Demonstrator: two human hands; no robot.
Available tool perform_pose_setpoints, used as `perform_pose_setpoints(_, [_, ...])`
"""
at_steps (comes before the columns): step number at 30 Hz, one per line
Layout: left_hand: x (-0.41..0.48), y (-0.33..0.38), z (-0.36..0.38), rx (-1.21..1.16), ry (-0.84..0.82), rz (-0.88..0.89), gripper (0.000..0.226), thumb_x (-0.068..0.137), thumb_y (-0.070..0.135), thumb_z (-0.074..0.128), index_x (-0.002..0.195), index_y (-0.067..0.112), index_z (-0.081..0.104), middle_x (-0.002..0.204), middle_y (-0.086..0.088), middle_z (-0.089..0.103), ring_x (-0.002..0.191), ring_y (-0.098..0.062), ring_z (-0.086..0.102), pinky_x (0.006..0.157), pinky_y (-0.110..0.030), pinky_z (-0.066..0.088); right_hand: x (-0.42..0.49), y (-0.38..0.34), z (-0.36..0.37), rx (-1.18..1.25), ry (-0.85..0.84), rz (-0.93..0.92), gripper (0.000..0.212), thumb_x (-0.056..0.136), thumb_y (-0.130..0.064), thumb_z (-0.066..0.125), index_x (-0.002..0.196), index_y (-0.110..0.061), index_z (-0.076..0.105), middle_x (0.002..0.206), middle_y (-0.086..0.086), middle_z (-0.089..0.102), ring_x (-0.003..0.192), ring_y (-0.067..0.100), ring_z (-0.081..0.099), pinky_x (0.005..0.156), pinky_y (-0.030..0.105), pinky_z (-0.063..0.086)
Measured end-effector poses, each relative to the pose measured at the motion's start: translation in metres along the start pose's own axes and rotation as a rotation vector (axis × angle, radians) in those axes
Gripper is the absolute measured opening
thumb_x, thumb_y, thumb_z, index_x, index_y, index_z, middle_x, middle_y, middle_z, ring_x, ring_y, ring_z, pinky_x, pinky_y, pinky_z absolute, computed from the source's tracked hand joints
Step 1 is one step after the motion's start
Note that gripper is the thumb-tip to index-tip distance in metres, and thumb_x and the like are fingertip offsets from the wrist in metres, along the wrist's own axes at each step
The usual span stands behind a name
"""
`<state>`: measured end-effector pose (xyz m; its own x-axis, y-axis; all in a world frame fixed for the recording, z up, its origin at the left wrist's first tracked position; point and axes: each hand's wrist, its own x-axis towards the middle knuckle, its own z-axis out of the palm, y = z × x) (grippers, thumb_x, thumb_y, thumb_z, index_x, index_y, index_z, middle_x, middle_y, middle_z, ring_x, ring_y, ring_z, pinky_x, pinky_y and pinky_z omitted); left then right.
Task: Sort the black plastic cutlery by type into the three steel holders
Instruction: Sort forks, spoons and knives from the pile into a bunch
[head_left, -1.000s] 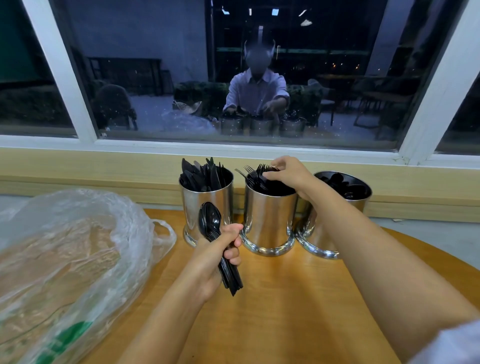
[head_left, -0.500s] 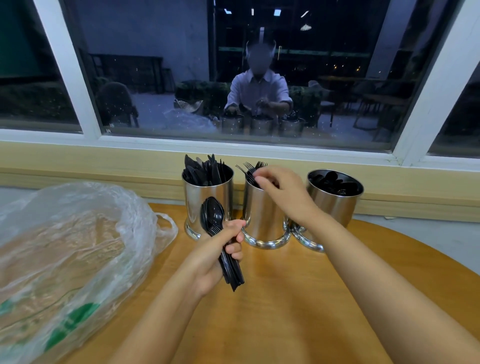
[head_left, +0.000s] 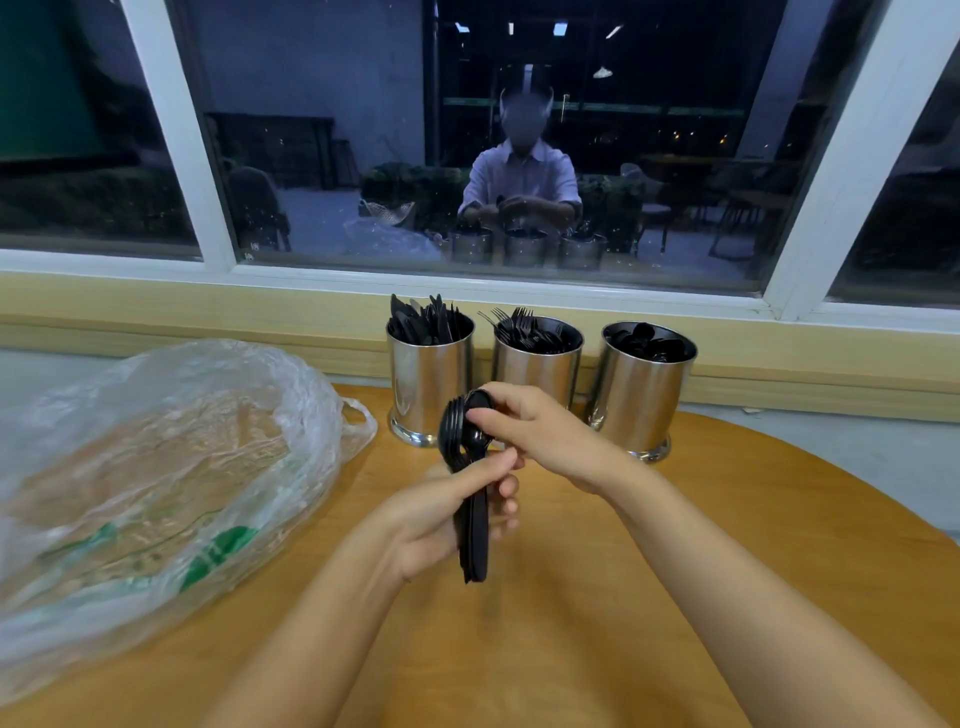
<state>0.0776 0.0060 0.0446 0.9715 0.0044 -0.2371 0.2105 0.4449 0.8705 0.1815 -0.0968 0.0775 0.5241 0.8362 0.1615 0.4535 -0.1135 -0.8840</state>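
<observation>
Head view: our left hand (head_left: 441, 514) curls its fingers (head_left: 506, 488) round a bundle of black plastic cutlery (head_left: 470, 519) above the round wooden tabletop (head_left: 571, 623). Our right hand (head_left: 540, 436) pinches the top spoon (head_left: 475, 401). We should slide it free alone, then drop it into the rightmost shiny steel cylindrical holder (head_left: 644, 395), seemingly the spoons' place.

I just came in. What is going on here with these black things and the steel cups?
A person is sorting black plastic cutlery. The left hand grips a bundle of cutlery; the right hand pinches a spoon at its top. Behind them stand three steel holders: the left holder with what look like knives, the middle holder with forks, the right holder with spoons. A plastic bag lies at the left.
</observation>
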Motion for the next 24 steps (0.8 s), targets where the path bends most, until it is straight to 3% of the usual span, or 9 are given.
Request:
perform_pose_setpoints(4, [-0.005,-0.009,0.006,0.154,0.236,0.234,0.040,0.084,0.036,0.065,0.112,0.007,0.064,0.076,-0.002,0.070,0.068,-0.016,0.064,0.079,-0.033,0.056,-0.009,0.009,0.003,-0.060,0.179,-0.006,0.017,0.100,-0.017,0.050,0.084,-0.018,0.056,0.072,-0.002,0.053,0.067,0.013,0.048,0.062,0.031,0.042])
perform_pose_setpoints(6, [-0.006,-0.015,0.009,0.233,0.274,0.287,0.031,0.091,0.038,0.057,0.111,0.015,0.064,0.086,-0.004,0.075,0.074,-0.018,0.070,0.078,-0.031,0.059,-0.012,0.011,0.007,-0.091,0.241,-0.008,0.020,0.099,-0.017,0.050,0.080,-0.020,0.055,0.067,-0.007,0.052,0.061,0.007,0.047,0.060,0.025,0.041])
perform_pose_setpoints(9, [-0.008,-0.021,0.010,0.257,0.255,0.267,0.031,0.092,0.044,0.053,0.113,0.023,0.062,0.099,-0.003,0.076,0.090,-0.018,0.073,0.085,-0.032,0.056,-0.018,0.013,0.013,-0.102,0.281,-0.020,0.020,0.099,-0.012,0.050,0.081,-0.018,0.056,0.063,-0.014,0.049,0.051,-0.004,0.045,0.055,0.012,0.034])
perform_pose_setpoints(12, [-0.010,-0.020,0.006,0.186,0.199,0.227,0.042,0.087,0.050,0.051,0.118,0.023,0.061,0.106,-0.001,0.075,0.099,-0.017,0.072,0.095,-0.035,0.051,-0.022,0.020,0.011,-0.030,0.290,-0.026,0.014,0.100,-0.014,0.050,0.093,-0.007,0.061,0.073,-0.006,0.055,0.060,0.001,0.045,0.063,0.018,0.038])
perform_pose_setpoints(15, [-0.011,-0.014,-0.003,0.113,0.153,0.146,0.051,0.090,0.051,0.046,0.124,0.016,0.061,0.111,-0.006,0.074,0.103,-0.024,0.071,0.102,-0.048,0.048,-0.027,0.024,0.002,0.107,0.260,-0.032,0.017,0.101,-0.014,0.048,0.107,-0.007,0.063,0.083,0.002,0.056,0.067,0.008,0.045,0.064,0.022,0.041])
perform_pose_setpoints(17, [-0.012,-0.011,-0.007,0.134,0.072,0.078,0.054,0.093,0.052,0.043,0.125,0.012,0.061,0.111,-0.010,0.073,0.099,-0.026,0.071,0.098,-0.048,0.051,-0.030,0.024,-0.001,0.171,0.173,-0.062,0.018,0.100,-0.009,0.048,0.110,-0.008,0.064,0.082,0.001,0.056,0.066,0.007,0.044,0.060,0.019,0.037])
perform_pose_setpoints(20, [-0.014,-0.012,-0.005,0.113,-0.003,0.022,0.059,0.088,0.056,0.045,0.117,0.009,0.065,0.092,-0.008,0.071,0.080,-0.020,0.067,0.080,-0.037,0.054,-0.028,0.023,-0.001,0.181,0.066,-0.085,0.018,0.099,-0.006,0.050,0.109,-0.007,0.064,0.080,0.004,0.056,0.063,0.008,0.045,0.062,0.023,0.036])
perform_pose_setpoints(24, [-0.012,-0.014,-0.004,0.101,-0.061,0.020,0.055,0.084,0.055,0.049,0.109,0.008,0.062,0.071,-0.001,0.054,0.066,-0.014,0.055,0.067,-0.028,0.047,-0.025,0.026,0.002,0.165,0.057,-0.076,0.019,0.099,-0.007,0.051,0.112,0.001,0.062,0.083,0.000,0.059,0.062,0.000,0.050,0.065,0.022,0.039])
